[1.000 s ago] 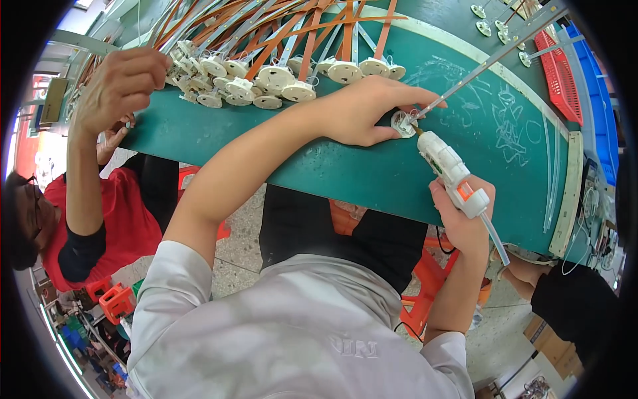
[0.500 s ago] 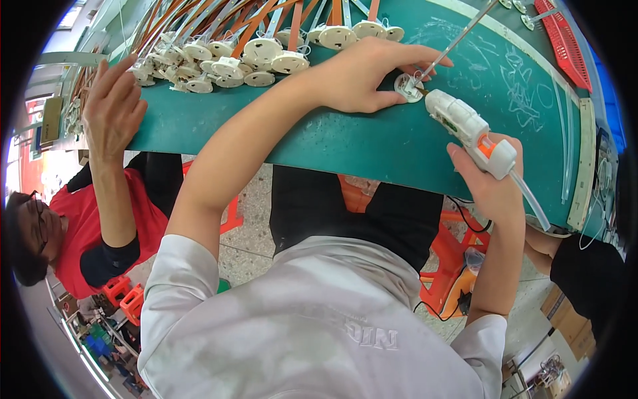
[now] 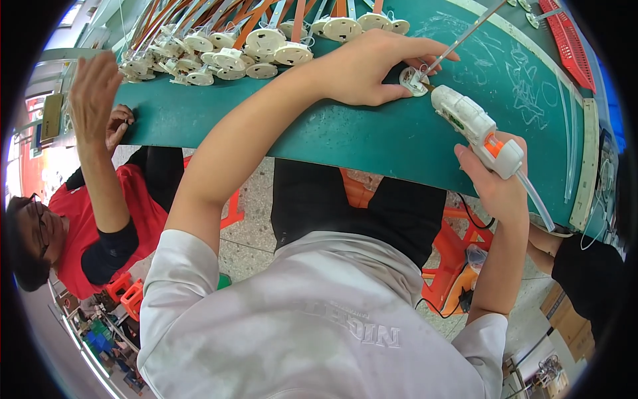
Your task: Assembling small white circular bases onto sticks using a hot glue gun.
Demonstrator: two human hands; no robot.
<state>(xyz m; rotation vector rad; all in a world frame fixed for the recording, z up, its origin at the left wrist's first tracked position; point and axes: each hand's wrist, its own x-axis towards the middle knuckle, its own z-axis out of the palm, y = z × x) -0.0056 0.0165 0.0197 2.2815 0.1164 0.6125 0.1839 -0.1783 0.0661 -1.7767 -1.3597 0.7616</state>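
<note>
In my right hand [image 3: 500, 183] is a white hot glue gun [image 3: 468, 120] with an orange trigger and a clear glue stick out of its back. My fingers are closed round its handle. Its nozzle tip meets or nearly meets a small white round plastic base [image 3: 413, 81] with a thin metallic strip [image 3: 462, 40] rising from it to the upper right. My left hand [image 3: 372, 70] curls round this base, thumb at its near edge and fingers beyond it. The fingertips are partly hidden.
Many similar white round bases [image 3: 266, 41] on brown and silver strips lie heaped at the far left of the green table [image 3: 319, 143]. A red basket [image 3: 570, 46] and clear glue sticks [image 3: 570, 146] are at right. Co-workers sit at both sides; one's raised hand [image 3: 96, 93] is at left.
The base, glue gun and both my hands keep their relation, shifted slightly rightward in view. The left co-worker's raised hand has moved up and left, and another hand now shows at the table edge.
</note>
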